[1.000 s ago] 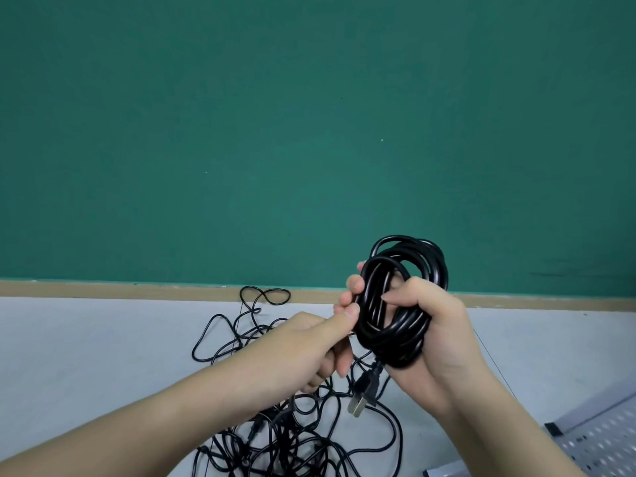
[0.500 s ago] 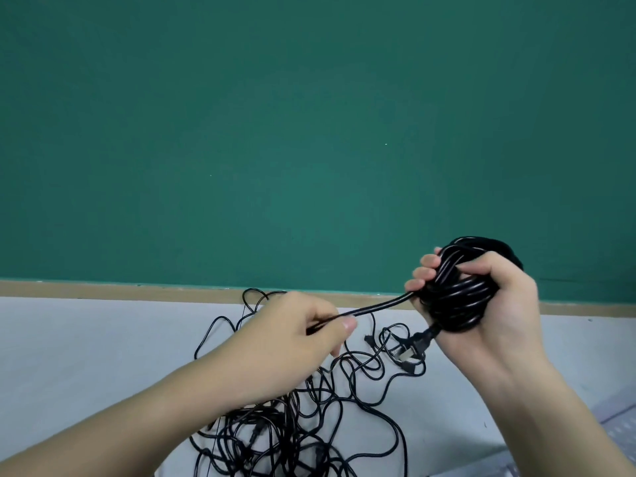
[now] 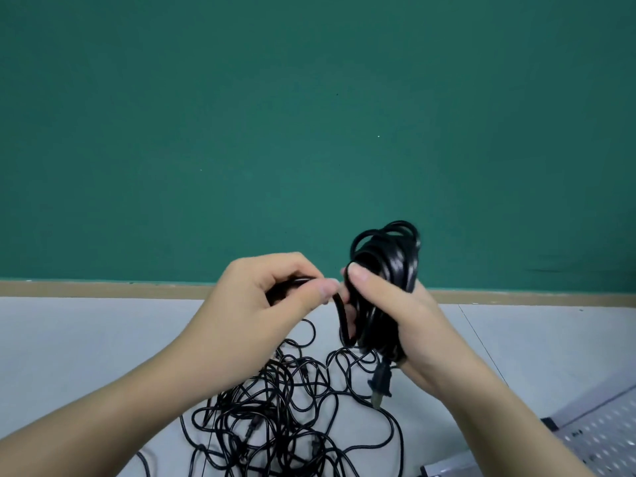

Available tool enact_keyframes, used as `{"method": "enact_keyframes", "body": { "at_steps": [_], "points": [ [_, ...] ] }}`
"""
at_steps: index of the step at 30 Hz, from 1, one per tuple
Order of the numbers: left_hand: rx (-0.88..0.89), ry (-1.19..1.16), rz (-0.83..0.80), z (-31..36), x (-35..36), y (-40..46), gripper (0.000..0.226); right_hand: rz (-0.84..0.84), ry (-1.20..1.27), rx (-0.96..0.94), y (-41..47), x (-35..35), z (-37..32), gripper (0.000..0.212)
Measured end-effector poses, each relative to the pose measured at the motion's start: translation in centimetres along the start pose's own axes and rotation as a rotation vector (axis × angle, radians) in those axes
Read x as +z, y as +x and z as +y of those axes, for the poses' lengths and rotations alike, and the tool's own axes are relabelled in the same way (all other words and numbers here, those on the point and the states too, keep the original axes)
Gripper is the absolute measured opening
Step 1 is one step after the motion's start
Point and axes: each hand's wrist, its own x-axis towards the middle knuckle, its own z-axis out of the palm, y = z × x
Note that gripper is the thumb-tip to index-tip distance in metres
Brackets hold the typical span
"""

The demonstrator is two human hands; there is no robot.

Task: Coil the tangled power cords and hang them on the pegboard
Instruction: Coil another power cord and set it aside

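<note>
Behind everything stands a green wall (image 3: 309, 115), filling the upper half of the view, with a tan strip (image 3: 103, 289) along its foot. Below it spreads the pale grey worktop (image 3: 69, 356), and at its near right corner lies a white pegboard (image 3: 605, 438) with rows of small holes, flat rather than hung. Near the middle of the worktop sprawls a tangle of thin black cords (image 3: 275, 407), loops crossing over one another. Above that heap, the right hand (image 3: 406, 311) has its fingers and thumb curled round a coiled cord (image 3: 382, 280), a thick bundle of black loops held upright against the wall. Just left of it, almost touching, the left hand (image 3: 268, 304) pinches the free end of the same cord between thumb and fingertips, a short bend of cord running across to the coil. Under the right hand dangles a black plug (image 3: 380, 383), prongs pointing down
</note>
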Motion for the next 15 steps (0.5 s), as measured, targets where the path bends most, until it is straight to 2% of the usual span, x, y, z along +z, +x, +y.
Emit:
{"method": "enact_keyframes", "body": {
  "at_steps": [2, 6, 8, 11, 13, 15],
  "points": [
    [-0.096, -0.119, 0.000, 0.3, 0.1, 0.3, 0.026, -0.090, -0.005, 0.079, -0.1, 0.6, 0.5, 0.053],
    [-0.340, -0.264, 0.008, -0.2, -0.6, 0.9, 0.031, -0.266, 0.167, 0.236, -0.3, 1.0, 0.9, 0.058],
    [-0.360, -0.242, -0.044, -0.6, -1.0, 0.9, 0.033, -0.331, 0.150, 0.256, -0.3, 1.6, 1.1, 0.050],
    [-0.337, -0.189, -0.077, -0.9, -1.0, 0.6, 0.031, -0.344, 0.077, 0.299, -0.5, 2.5, 1.2, 0.039],
    [-0.340, -0.258, -0.076, -0.7, -0.8, 0.4, 0.032, -0.376, 0.164, 0.308, -0.7, 2.8, 1.4, 0.032],
    [-0.348, -0.333, -0.053, -0.5, -0.7, 0.2, 0.044, -0.401, 0.288, 0.267, -0.9, 2.7, 1.3, 0.030]
  ]
}}
